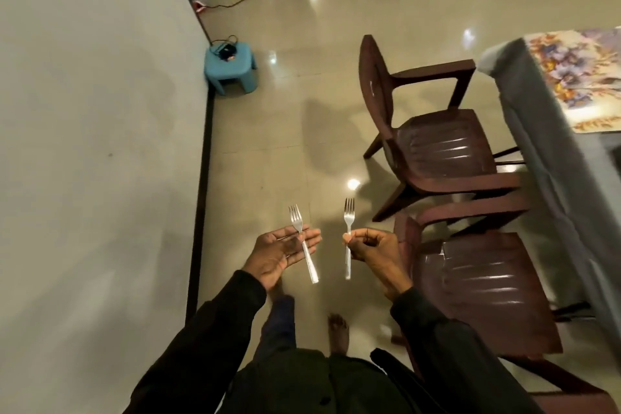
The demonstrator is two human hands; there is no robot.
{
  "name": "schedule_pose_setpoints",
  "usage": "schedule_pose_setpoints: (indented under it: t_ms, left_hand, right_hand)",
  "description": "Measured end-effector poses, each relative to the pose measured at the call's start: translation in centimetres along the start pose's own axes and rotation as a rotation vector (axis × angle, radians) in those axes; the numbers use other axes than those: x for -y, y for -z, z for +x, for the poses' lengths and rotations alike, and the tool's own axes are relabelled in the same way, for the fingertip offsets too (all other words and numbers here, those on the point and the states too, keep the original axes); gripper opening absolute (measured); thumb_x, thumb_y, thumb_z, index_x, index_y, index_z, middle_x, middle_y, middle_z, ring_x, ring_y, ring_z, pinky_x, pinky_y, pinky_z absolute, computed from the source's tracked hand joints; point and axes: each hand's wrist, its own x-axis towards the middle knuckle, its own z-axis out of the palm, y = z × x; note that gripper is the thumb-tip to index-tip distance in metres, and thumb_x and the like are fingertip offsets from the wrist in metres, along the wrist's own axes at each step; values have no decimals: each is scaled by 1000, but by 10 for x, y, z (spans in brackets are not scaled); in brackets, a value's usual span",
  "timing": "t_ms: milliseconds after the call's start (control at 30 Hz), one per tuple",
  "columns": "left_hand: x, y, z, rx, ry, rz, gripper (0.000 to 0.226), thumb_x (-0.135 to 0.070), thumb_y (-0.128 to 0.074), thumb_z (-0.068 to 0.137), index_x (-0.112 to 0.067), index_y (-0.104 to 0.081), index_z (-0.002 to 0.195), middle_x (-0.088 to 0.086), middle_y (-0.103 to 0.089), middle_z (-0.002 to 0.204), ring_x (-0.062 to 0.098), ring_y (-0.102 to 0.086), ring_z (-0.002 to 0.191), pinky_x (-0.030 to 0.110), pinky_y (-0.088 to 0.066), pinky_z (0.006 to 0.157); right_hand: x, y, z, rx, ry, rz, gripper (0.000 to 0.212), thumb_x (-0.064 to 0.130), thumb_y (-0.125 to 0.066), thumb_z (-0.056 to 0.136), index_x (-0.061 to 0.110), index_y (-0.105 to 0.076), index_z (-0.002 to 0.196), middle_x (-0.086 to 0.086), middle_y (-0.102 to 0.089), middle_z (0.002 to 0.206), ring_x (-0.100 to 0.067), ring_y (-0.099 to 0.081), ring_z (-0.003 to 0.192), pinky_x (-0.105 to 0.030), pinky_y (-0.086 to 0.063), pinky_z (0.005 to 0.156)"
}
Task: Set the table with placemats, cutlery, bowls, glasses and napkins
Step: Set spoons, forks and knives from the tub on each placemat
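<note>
The person stands beside the table (551,151) with one fork per hand, both carried in the air over the floor and neither laid yet.

The left hand (285,250) is palm up with its fingers (311,239) straight and close together. The left fork (307,257) lies across them, tines beyond the fingertips and handle trailing off the near side of the fingers. Whether the thumb pins it cannot be told.

The right hand (369,247) pinches the right fork (348,262) at the neck between thumb and forefinger tip (347,239), with the other fingers curled in behind. Its tines rise above the pinch and the handle hangs below it.

Both forks run lengthwise away from the person with tines pointing forward. The left one leans slightly outward at the tines.

They look like thin polished steel, so probably light, rigid and slick. The loose lie on the flat left fingers seems the likelier one to slide. A pinch at the neck or mid-handle should give the best control for setting each beside the floral placemat (584,77), which lies well off to the right of the right fingers
</note>
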Motion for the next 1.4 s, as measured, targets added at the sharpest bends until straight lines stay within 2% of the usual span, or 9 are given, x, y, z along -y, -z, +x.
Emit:
schedule_pose_setpoints:
  t_ms: [167, 267, 400, 533, 633, 700, 1000, 1200, 1400]
  left_hand:
    - [-72, 4, 63, 77, 62, 64, 50, 2, -72, 81, 7, -58, 128, 25, -70, 124, 37, -69, 116, 41, -60, 95]
    - [-122, 7, 95, 131, 84, 105, 52, 0, -73, 79, 7, -58, 128, 25, -69, 126, 38, -69, 116, 40, -60, 94]
    - [-187, 10, 132, 218, 108, 175, 54, -3, -75, 79, 7, -58, 129, 25, -70, 125, 38, -69, 116, 39, -60, 93]
    - [-245, 9, 170, 273, 110, 256, 51, -4, -75, 81, 6, -59, 129, 24, -71, 122, 37, -70, 115, 40, -60, 94]
    - [-276, 7, 201, 289, 109, 288, 49, -4, -75, 84, 6, -60, 129, 23, -71, 123, 38, -70, 115, 42, -59, 96]
    - [-296, 3, 225, 305, 119, 306, 51, -5, -76, 82, 6, -60, 130, 23, -71, 124, 37, -69, 116, 43, -58, 99]
    - [-383, -51, 348, 308, 104, 373, 49, -8, -76, 82, 6, -62, 127, 24, -71, 122, 37, -70, 114, 41, -59, 96]
    - [-444, -105, 427, 307, 102, 453, 34, -3, -71, 91, 4, -65, 124, 22, -73, 121, 36, -71, 112, 41, -58, 97]
    - [-482, -167, 496, 366, 144, 520, 36, -1, -71, 91, 3, -64, 126, 20, -73, 121, 35, -71, 113, 39, -59, 95]
  right_hand:
    - [35, -27, 53, -110, -6, 79, 20, 8, -77, 86, 6, -73, 106, -14, -73, 87, -24, -73, 86, -37, -62, 78]
    - [66, -49, 82, -159, 8, 91, 16, 10, -74, 89, 6, -73, 105, -12, -75, 94, -20, -73, 86, -30, -60, 74]
    - [109, -81, 118, -232, 33, 107, 14, 16, -70, 93, 5, -74, 102, -9, -76, 93, -20, -73, 84, -33, -61, 77]
    - [149, -102, 160, -274, 51, 108, 15, 17, -70, 93, 4, -74, 99, -6, -77, 92, -16, -73, 82, -24, -59, 70]
    - [171, -111, 193, -300, 52, 128, 15, 15, -72, 91, 2, -74, 98, -10, -76, 92, -17, -73, 81, -25, -59, 70]
    - [183, -112, 218, -309, 61, 152, 13, 13, -72, 90, 2, -74, 98, -11, -76, 92, -20, -73, 83, -28, -60, 73]
    - [242, -87, 354, -357, 74, 201, 18, 6, -75, 87, -5, -73, 102, -15, -76, 94, -19, -73, 79, -28, -61, 69]
    - [298, -57, 438, -342, 73, 232, 10, 11, -76, 87, 5, -76, 95, -12, -77, 92, -21, -70, 81, -29, -59, 72]
    - [348, -29, 496, -446, 69, 318, 17, 7, -73, 89, -8, -73, 98, -18, -74, 90, -21, -68, 75, -30, -60, 71]
